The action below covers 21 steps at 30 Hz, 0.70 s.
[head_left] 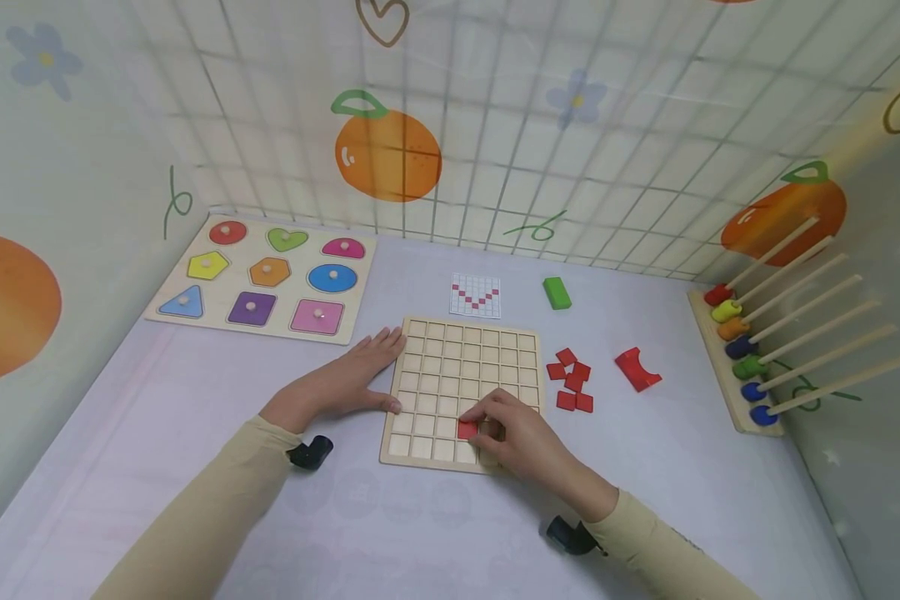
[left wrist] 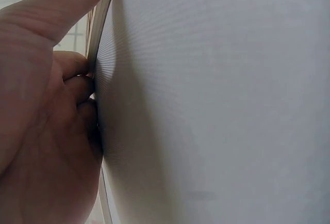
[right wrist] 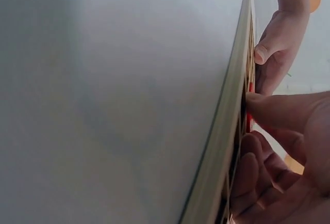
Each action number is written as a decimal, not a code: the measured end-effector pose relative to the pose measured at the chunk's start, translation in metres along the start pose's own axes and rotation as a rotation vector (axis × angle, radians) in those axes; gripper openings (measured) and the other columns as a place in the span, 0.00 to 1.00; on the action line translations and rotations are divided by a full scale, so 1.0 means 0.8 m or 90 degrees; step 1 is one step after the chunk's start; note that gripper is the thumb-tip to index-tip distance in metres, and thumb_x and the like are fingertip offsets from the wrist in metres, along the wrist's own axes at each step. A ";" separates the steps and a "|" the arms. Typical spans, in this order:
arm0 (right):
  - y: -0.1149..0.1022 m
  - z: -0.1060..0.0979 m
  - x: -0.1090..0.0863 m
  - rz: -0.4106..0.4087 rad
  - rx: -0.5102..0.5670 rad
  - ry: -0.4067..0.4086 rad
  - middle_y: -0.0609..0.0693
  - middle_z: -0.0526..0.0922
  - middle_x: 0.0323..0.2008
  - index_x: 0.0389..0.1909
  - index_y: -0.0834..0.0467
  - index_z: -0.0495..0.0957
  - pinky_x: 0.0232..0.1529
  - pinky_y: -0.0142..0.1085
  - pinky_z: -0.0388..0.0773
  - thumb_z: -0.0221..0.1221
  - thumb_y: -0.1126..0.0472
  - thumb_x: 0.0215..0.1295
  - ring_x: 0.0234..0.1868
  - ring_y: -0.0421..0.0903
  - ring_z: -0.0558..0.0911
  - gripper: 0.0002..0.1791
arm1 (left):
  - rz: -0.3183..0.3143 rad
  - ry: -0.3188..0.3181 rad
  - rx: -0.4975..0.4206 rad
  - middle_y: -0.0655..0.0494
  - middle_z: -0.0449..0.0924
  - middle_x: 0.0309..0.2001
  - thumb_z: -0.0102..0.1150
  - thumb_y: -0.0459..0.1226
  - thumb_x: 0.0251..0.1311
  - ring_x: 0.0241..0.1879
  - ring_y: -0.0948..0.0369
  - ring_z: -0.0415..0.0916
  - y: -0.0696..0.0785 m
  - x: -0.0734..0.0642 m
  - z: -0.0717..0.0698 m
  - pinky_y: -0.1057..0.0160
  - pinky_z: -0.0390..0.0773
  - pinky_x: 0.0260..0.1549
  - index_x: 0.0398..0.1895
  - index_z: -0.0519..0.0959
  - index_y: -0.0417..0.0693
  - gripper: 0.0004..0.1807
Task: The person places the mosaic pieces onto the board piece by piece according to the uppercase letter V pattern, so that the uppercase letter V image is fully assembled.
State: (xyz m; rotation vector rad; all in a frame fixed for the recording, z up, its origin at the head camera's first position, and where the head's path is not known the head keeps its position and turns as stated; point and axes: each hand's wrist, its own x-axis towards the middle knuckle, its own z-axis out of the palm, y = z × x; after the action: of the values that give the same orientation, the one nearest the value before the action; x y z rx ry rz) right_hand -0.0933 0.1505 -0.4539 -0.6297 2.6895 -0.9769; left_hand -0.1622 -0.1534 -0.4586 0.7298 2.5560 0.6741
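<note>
A wooden grid board [head_left: 451, 342] lies flat on the table. One red square tile [head_left: 467, 430] is at a cell in its lower middle, between the thumb and index finger of my right hand [head_left: 521, 437], which pinches it by its edges. The right wrist view shows this thumb and a red sliver of the tile [right wrist: 249, 116] above the board's edge. My left hand [head_left: 352, 375] rests at the board's left edge, its fingers extended and thumb touching the side. Several loose red tiles [head_left: 574, 382] lie right of the board.
Behind the board are a pattern card [head_left: 476, 296] and a green block [head_left: 557, 292]. A shape puzzle [head_left: 252, 279] is at back left. A red curved piece [head_left: 637, 370] and a peg rack [head_left: 735, 367] stand to the right.
</note>
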 end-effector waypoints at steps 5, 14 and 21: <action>0.000 0.000 0.001 -0.005 -0.005 -0.006 0.39 0.77 0.41 0.47 0.47 0.87 0.29 0.29 0.77 0.72 0.61 0.62 0.34 0.39 0.76 0.13 | -0.003 -0.001 0.001 0.50 0.35 0.83 0.70 0.57 0.58 0.81 0.53 0.29 0.000 0.001 0.000 0.53 0.37 0.79 0.83 0.43 0.44 0.61; 0.000 0.000 0.002 0.002 -0.002 -0.018 0.40 0.76 0.41 0.49 0.46 0.87 0.28 0.29 0.77 0.72 0.61 0.62 0.35 0.39 0.75 0.15 | -0.004 0.001 -0.002 0.51 0.35 0.83 0.70 0.57 0.58 0.81 0.53 0.29 0.000 0.000 0.000 0.52 0.37 0.79 0.83 0.43 0.44 0.61; 0.001 0.000 0.001 0.005 -0.005 -0.020 0.41 0.76 0.39 0.55 0.45 0.84 0.28 0.29 0.77 0.71 0.60 0.62 0.34 0.38 0.76 0.20 | -0.002 0.001 -0.002 0.50 0.35 0.83 0.70 0.57 0.58 0.81 0.52 0.29 0.000 0.000 0.001 0.52 0.37 0.79 0.83 0.43 0.44 0.61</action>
State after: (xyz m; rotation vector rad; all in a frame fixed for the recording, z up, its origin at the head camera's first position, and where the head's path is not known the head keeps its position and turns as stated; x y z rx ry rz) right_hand -0.0945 0.1505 -0.4546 -0.6292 2.6669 -0.9473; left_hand -0.1619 -0.1532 -0.4591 0.7250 2.5567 0.6789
